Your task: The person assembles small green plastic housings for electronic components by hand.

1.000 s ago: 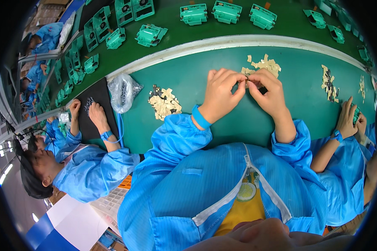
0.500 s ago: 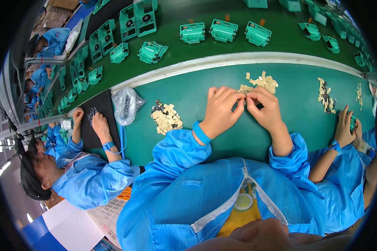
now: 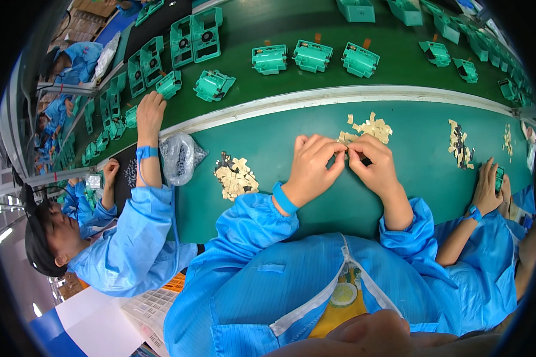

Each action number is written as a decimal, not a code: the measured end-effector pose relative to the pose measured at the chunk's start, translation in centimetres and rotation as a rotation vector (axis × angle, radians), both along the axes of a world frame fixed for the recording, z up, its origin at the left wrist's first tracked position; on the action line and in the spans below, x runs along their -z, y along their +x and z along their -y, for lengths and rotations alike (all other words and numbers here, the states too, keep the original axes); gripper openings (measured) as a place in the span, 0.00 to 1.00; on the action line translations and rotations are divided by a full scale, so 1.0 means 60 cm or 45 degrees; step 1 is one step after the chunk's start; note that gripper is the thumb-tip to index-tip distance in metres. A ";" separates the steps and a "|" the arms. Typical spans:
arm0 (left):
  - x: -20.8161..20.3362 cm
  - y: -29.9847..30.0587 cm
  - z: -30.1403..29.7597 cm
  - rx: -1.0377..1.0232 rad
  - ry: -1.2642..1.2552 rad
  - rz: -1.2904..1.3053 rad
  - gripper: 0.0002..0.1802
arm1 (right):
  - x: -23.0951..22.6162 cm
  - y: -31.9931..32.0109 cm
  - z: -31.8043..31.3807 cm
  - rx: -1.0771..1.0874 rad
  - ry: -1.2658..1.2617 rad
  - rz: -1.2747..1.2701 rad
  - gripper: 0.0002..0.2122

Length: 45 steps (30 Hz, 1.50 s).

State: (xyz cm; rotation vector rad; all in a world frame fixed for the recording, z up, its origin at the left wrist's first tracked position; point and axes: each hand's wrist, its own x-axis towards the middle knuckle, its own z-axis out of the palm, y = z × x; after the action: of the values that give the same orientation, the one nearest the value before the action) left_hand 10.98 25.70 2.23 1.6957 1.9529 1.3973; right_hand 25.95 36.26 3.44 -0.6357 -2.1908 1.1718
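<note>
Over the green bench top [image 3: 333, 199] my two hands meet, fingertips almost touching. My left hand [image 3: 314, 168], with a blue band at its wrist, pinches something too small to name. Thumb and forefinger of my right hand [image 3: 372, 165] are also pressed together at the same spot, and what lies between them is hidden. Just beyond my fingers lies a heap of small cream-coloured pieces [image 3: 375, 127]. A second heap of cream pieces [image 3: 237, 177], mixed with a few black ones, is left of my left hand.
A pale rail [image 3: 315, 98] separates the bench from a green belt [image 3: 256, 89] with teal plastic housings [image 3: 312, 56]. A clear plastic bag [image 3: 180, 157] lies left. Co-workers' hands show on both sides: one [image 3: 151, 113] over the rail, another [image 3: 489, 184] holding a teal part.
My hands stay pinched together in nearly the same place. The left co-worker's hand has moved from the black mat up to a teal housing on the belt.
</note>
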 end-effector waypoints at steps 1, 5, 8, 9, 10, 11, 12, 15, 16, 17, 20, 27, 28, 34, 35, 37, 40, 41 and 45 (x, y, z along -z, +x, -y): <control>0.000 0.000 0.000 -0.003 0.003 -0.002 0.06 | 0.000 0.000 0.000 -0.001 0.005 -0.002 0.05; 0.000 0.001 0.002 0.005 -0.003 0.005 0.07 | 0.001 0.002 0.002 0.008 0.000 0.011 0.05; 0.000 0.002 0.003 0.007 -0.009 0.006 0.07 | 0.002 0.003 0.003 0.006 0.009 0.003 0.05; 0.000 0.001 0.003 0.008 -0.010 0.008 0.07 | 0.003 0.003 0.003 0.007 0.013 0.005 0.06; 0.001 0.001 0.003 0.007 -0.009 0.007 0.07 | 0.003 0.003 0.003 0.009 0.017 0.008 0.06; 0.001 0.001 0.001 0.012 -0.013 0.021 0.07 | 0.004 0.002 0.002 0.008 0.017 0.008 0.06; 0.003 0.000 0.000 0.019 -0.017 0.035 0.06 | 0.003 0.002 0.001 0.004 0.020 0.007 0.06; 0.001 -0.001 0.002 0.013 -0.014 0.068 0.06 | 0.000 0.002 0.002 -0.007 0.040 -0.009 0.06; -0.001 -0.001 0.004 0.010 -0.006 0.064 0.06 | -0.002 0.002 0.003 -0.011 0.051 -0.019 0.06; 0.000 -0.002 0.003 0.008 -0.008 0.076 0.06 | -0.001 0.001 0.001 -0.013 0.051 -0.018 0.06; 0.001 -0.004 0.002 0.010 -0.015 0.099 0.05 | 0.000 -0.002 0.000 -0.021 0.096 -0.005 0.06; 0.000 -0.006 0.006 0.053 -0.023 0.137 0.05 | -0.005 0.000 0.003 -0.017 0.102 0.020 0.06; 0.000 -0.005 0.007 0.053 -0.020 0.137 0.05 | -0.006 0.001 0.003 -0.017 0.102 0.022 0.06; 0.000 -0.006 0.010 0.077 -0.019 0.193 0.04 | -0.018 0.004 0.006 -0.015 0.063 0.046 0.06; 0.001 -0.007 0.010 0.076 -0.012 0.199 0.04 | -0.020 0.003 0.007 -0.015 0.067 0.045 0.06; 0.001 -0.007 0.012 0.075 0.000 0.205 0.04 | -0.023 0.002 0.009 0.015 0.049 0.085 0.05; -0.002 -0.008 0.012 0.080 -0.006 0.216 0.05 | -0.025 0.004 0.007 0.092 0.056 0.128 0.04; -0.004 -0.008 0.014 0.072 0.001 0.224 0.05 | -0.024 0.006 0.006 0.091 0.061 0.127 0.04; -0.002 -0.015 0.021 0.033 0.009 0.256 0.05 | -0.022 0.013 -0.007 0.290 0.178 0.134 0.03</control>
State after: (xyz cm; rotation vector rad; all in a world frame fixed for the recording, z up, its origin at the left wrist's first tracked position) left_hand 10.09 24.46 2.33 1.5118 1.8127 1.5026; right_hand 26.74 36.68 4.76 -0.8767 -2.1950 0.8783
